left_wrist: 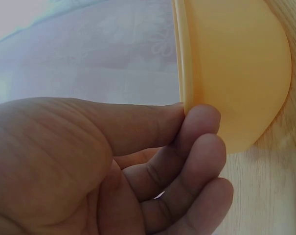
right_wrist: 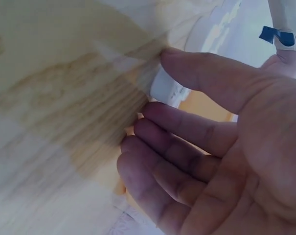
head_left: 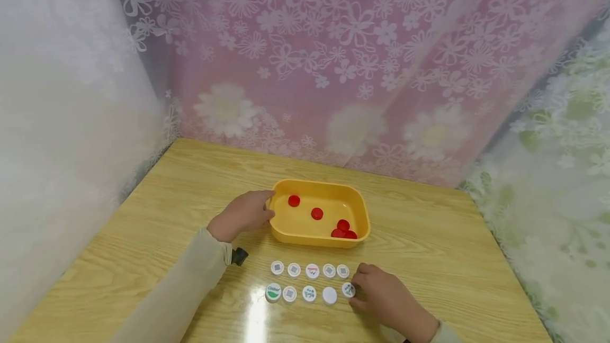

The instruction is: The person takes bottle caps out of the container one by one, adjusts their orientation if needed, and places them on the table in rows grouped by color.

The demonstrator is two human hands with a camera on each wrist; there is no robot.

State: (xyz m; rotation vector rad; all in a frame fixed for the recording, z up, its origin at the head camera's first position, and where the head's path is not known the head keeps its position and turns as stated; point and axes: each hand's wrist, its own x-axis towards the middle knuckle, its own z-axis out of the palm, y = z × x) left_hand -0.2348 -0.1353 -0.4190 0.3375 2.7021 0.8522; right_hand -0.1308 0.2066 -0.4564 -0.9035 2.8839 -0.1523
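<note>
My left hand [head_left: 245, 212] pinches the left rim of a yellow plastic tub [head_left: 310, 239], thumb against its edge and fingertips on the outer wall, also seen in the left wrist view. Inside the tub lie several red bottle caps [head_left: 316, 214], most gathered in its near right corner. Low on the right, my right hand [head_left: 388, 298] has thumb and index finger on either side of a white bottle cap [head_left: 348, 290] with a green print. That cap [right_wrist: 163, 87] shows between thumb and index finger in the right wrist view; the other fingers curve loosely below.
Two rows of white caps lie in front of the tub, the far row around a red-printed cap [head_left: 312, 271], the near row starting with a green-printed cap [head_left: 273, 292]. Under them is a wood-grain table [head_left: 452, 237]. A pink floral curtain [head_left: 305, 68] hangs behind.
</note>
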